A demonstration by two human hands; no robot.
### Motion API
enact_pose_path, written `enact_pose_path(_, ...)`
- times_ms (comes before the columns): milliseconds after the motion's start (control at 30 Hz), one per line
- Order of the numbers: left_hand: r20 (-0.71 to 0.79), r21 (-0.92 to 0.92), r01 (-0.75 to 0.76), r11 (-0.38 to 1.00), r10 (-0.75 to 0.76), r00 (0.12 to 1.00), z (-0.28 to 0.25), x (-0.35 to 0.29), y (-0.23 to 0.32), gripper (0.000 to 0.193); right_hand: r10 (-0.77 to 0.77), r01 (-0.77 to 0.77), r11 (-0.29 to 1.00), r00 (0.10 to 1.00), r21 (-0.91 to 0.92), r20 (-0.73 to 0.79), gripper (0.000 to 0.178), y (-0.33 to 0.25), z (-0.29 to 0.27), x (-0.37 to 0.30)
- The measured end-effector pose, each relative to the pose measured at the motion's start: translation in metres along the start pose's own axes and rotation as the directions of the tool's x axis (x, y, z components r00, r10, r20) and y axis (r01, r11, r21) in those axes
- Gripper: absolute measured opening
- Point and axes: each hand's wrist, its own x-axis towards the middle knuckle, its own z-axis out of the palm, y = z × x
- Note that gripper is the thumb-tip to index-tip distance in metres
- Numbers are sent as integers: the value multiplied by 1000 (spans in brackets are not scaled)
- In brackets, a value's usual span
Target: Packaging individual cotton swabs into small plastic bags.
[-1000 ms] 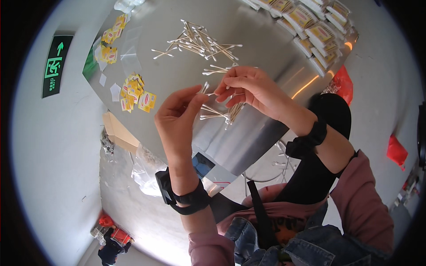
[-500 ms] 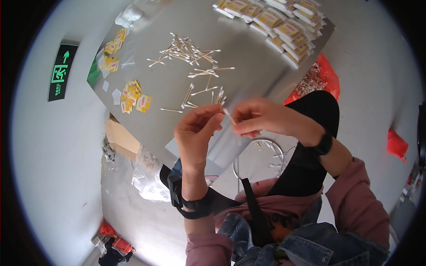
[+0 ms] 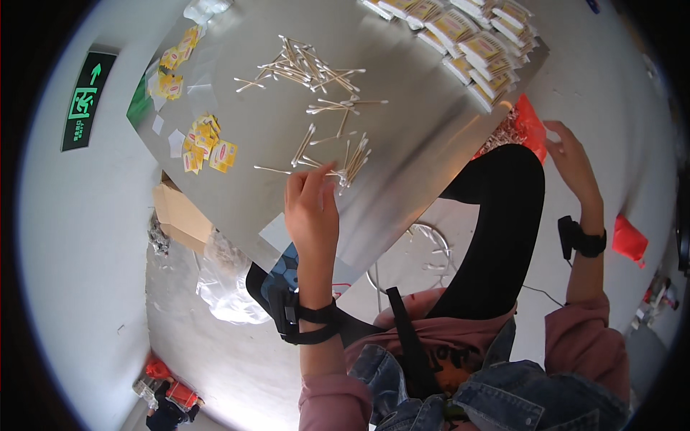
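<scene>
Over the near part of the table my left hand (image 3: 313, 205) has its thumb and forefinger apart. Its fingertips reach the edge of a small bunch of cotton swabs (image 3: 353, 164). A few more swabs lie just beyond, and a larger loose heap of cotton swabs (image 3: 305, 66) is farther back. Off to the right, past my knee, my right hand (image 3: 575, 164) is beside a red plastic bag (image 3: 530, 123) filled with many thin pieces. Its fingers are stretched out, with nothing visible in them.
Stacked white packs with yellow labels (image 3: 478, 50) stand at the table's far right. Yellow printed cards (image 3: 203, 140) lie on the left. Below the table's left edge are a cardboard box (image 3: 180, 215) and a clear plastic bag (image 3: 230, 287). A round metal stool (image 3: 430, 233) stands near my legs.
My right hand has swung away from my left hand, out to the red bag, and the thin pale piece it held is gone from view. My left hand has lowered to the swabs.
</scene>
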Motion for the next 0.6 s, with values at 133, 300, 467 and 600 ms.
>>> enact_pose_path(133, 5, 187, -147, 971, 149, 989, -6, 10, -15, 21, -369, 350, 898, 929, 268, 21, 29, -123, 42, 10)
enact_pose_path(300, 54, 274, -221, 936, 214, 975, -2, 22, -17, 22, -785, 771, 591, 618, 238, -51, 22, -194, 126, 27)
enact_pose_path(467, 1, 290, -195, 937, 204, 979, -15, 21, -25, 21, -938, 938, 346, 346, 23, -17, 12, -196, 176, 28)
enact_pose_path(600, 5, 336, -178, 925, 187, 982, -21, 14, -37, 18, -943, 943, 330, 331, 50, -21, 7, -196, 183, 29)
